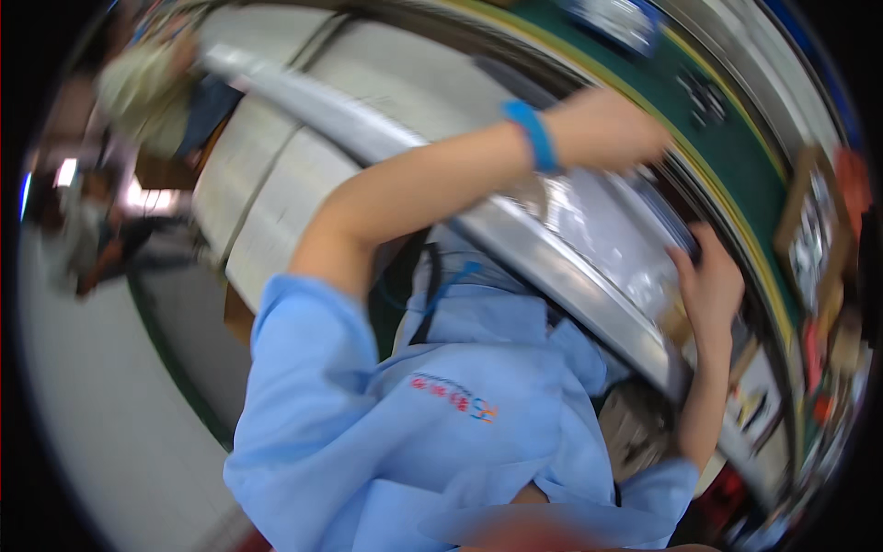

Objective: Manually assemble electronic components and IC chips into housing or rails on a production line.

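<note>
Strip [670, 221], dark and slim, lay between my hands, long axis running far left to near right; my right hand [715, 287], nearer, pinched its near end; my blurred left hand's [609, 131] grip I couldn't tell

Two grips [602, 133] [714, 283] — one blue wristband [532, 138], one light-blue shirt [386, 460].

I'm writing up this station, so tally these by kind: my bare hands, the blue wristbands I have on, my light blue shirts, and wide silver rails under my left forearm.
Bare hands (left hand, right hand): 2
Blue wristband: 1
Light blue shirt: 1
Wide silver rail: 1
Total: 5
</note>
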`<state>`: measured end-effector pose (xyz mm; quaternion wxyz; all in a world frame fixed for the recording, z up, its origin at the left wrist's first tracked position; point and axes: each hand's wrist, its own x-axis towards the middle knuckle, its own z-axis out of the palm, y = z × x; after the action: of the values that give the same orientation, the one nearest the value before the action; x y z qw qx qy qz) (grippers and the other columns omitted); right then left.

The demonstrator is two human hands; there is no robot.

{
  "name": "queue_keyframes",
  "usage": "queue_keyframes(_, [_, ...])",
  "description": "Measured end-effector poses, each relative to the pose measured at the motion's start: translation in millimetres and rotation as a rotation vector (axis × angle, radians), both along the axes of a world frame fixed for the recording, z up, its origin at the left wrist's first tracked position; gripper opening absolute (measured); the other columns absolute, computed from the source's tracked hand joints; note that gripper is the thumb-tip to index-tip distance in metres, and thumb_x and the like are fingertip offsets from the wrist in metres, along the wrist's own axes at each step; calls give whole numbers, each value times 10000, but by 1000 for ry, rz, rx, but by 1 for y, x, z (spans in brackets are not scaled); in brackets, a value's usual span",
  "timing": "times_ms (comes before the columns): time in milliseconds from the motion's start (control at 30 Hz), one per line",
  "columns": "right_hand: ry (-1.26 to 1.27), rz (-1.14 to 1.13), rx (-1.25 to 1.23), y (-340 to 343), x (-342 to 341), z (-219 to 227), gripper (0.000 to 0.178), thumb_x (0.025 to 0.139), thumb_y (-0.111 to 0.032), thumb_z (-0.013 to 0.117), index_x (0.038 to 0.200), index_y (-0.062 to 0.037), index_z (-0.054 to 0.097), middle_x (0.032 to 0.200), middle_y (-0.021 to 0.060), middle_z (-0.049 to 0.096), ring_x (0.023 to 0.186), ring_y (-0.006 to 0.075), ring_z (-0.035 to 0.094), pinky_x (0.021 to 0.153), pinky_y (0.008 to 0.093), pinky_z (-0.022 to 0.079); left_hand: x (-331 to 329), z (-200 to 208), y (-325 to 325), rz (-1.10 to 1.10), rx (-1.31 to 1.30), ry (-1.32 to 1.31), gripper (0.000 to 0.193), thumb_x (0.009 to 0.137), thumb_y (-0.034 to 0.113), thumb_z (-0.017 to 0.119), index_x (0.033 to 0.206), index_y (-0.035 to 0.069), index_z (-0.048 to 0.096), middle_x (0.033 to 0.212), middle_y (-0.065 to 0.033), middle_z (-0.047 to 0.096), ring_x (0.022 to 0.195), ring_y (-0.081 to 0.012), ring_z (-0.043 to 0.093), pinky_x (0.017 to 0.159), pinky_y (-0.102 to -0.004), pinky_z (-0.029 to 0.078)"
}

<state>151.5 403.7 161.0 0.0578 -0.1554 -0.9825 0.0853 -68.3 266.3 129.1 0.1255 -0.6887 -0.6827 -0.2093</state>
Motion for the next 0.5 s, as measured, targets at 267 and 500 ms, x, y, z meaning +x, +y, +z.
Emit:
queue_keyframes(267, [-121, -54, -159, 15, 13, -2, 338, 771, -257, 730, 977, -44, 568, 762, 168, 656, 735, 359, 647, 648, 441, 501, 9, 11, 10, -102, -195, -345, 204, 805, 240, 702, 951, 98, 689, 877, -59, 663, 810, -265, 638, 699, -369, 498])
queue_keyframes(500, [-27, -18, -215, 11, 12, -2, 284, 820, -272, 692, 975, -44, 623, 726, 157, 654, 684, 321, 654, 617, 411, 490, 15, 4, 8, -114, -140, -381, 93, 825, 161, 655, 868, 80, 641, 839, -65, 634, 758, -283, 618, 640, -373, 484])
